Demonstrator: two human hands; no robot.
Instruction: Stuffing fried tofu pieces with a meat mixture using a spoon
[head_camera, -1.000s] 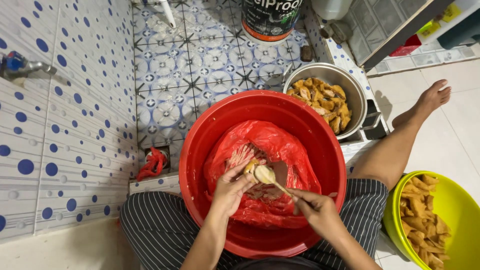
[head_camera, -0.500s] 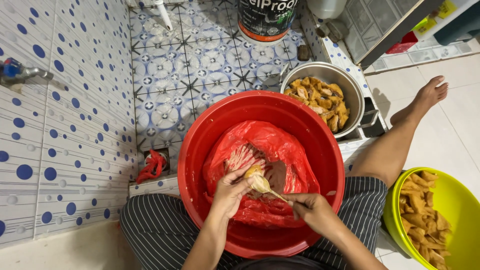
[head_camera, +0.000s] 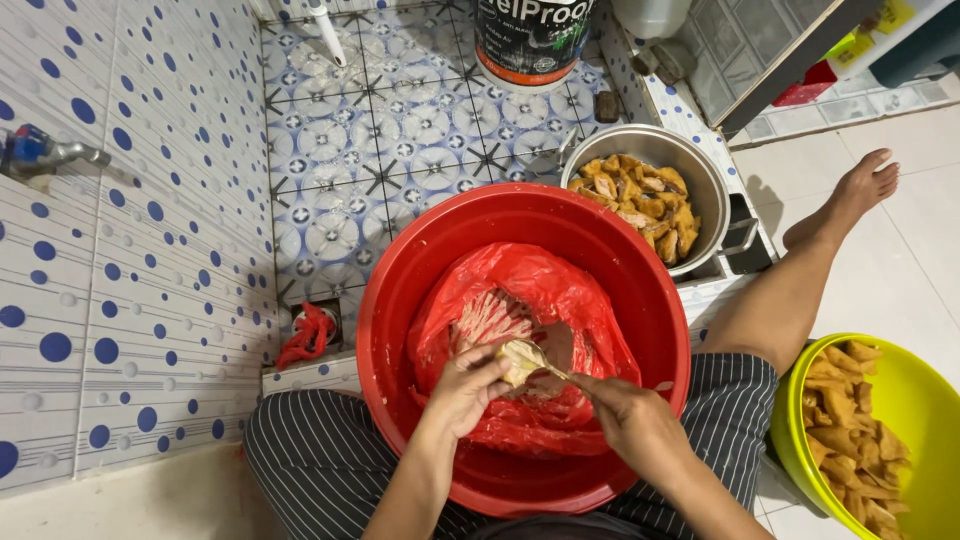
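Note:
A big red basin sits between my knees, and a red plastic bag with pale paste lies open inside it. My left hand holds a small golden fried piece over the bag. My right hand grips a metal spoon by its handle, and the spoon's bowl, coated with paste, presses against the piece.
A metal pot of filled fried pieces stands behind the basin at the right. A yellow-green basin with more fried pieces sits by my right thigh. A dark bucket stands on the tiled floor at the back; a tap juts from the left wall.
The spoon has dropped lower and closer to the piece in my left hand, with its bowl now against it. Both hands have stayed over the bag.

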